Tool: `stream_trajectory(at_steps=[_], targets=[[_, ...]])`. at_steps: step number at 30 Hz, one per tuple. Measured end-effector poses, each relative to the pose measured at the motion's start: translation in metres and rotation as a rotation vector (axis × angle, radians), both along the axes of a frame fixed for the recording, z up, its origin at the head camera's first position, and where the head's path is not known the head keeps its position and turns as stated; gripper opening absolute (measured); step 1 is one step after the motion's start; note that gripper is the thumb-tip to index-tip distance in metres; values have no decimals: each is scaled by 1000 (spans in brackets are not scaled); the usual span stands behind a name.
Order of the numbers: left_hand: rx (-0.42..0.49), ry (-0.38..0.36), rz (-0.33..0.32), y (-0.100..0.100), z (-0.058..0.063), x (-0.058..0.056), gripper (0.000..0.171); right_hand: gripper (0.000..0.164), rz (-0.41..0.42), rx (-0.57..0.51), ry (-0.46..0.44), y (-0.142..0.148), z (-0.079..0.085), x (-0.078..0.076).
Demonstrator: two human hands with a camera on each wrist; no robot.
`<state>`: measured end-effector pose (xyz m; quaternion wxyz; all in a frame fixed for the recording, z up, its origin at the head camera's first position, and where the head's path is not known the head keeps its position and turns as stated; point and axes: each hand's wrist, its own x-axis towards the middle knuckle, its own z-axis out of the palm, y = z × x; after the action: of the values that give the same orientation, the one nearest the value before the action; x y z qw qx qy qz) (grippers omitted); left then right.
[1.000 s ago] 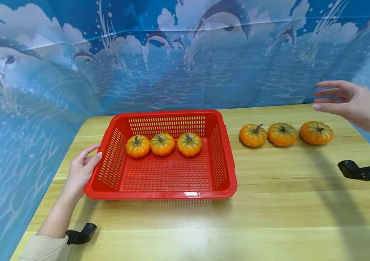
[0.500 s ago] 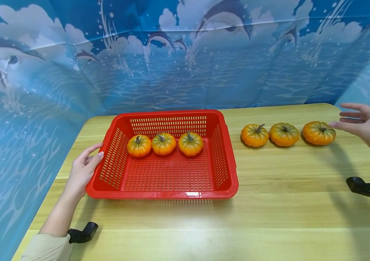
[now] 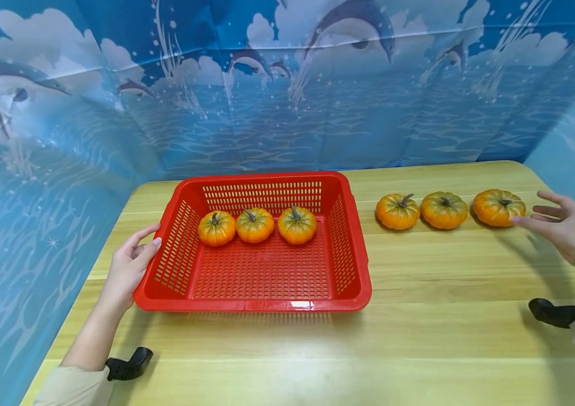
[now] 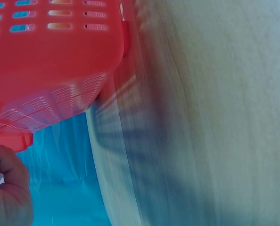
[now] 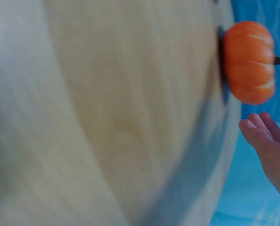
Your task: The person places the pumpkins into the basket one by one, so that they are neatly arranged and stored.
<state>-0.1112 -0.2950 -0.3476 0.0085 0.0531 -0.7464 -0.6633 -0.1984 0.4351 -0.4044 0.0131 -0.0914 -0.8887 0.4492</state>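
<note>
A red plastic basket (image 3: pixel 252 305) with slotted walls stands on the table. Three small orange-green pumpkins, among them the middle pumpkin (image 3: pixel 254 226), sit in a row inside it. My left hand (image 3: pixel 124 269) grips the basket's left rim, thumb on top; in the left wrist view only part of this hand (image 4: pixel 10 186) shows. Right of the basket, three more pumpkins line the table: one with a curved stem (image 3: pixel 397 212), a middle one (image 3: pixel 443 211) and the rightmost pumpkin (image 3: pixel 498 208). Beside that last one my right hand (image 3: pixel 569 228) is held with fingers spread apart, thumb close to its side.
The light wooden table (image 3: pixel 434 344) extends in front of the basket and the pumpkins. A blue curtain (image 3: pixel 287 129) printed with dolphins hangs behind the table and along its sides. Each wrist carries a black camera mount (image 3: pixel 130 363).
My right hand first moved right, past the rightmost pumpkin, then lowered and came in toward its right side. My left hand has kept its hold on the basket rim.
</note>
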Motion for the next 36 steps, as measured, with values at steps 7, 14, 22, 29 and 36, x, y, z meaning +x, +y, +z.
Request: stream_trajectory(at_steps=[7,14,22,29,36], targets=[[-10,-12,-2,0,0,0,57,96,-50,-75,-55,-18,-5,-9],[-31,-16,17,1,-2,-2,55,97,-90,-94,-71,-30,-1,-16],[-43,-13,13,-1,-2,-1,56,95,-93,-72,-65,-29,-6,-22],[-64,-7,19,-2,-2,0,55,95,-97,-87,-62,-29,-6,-25],[-88,-7,11,-1,-1,-1,57,97,-64,-77,-54,-21,-8,-34]])
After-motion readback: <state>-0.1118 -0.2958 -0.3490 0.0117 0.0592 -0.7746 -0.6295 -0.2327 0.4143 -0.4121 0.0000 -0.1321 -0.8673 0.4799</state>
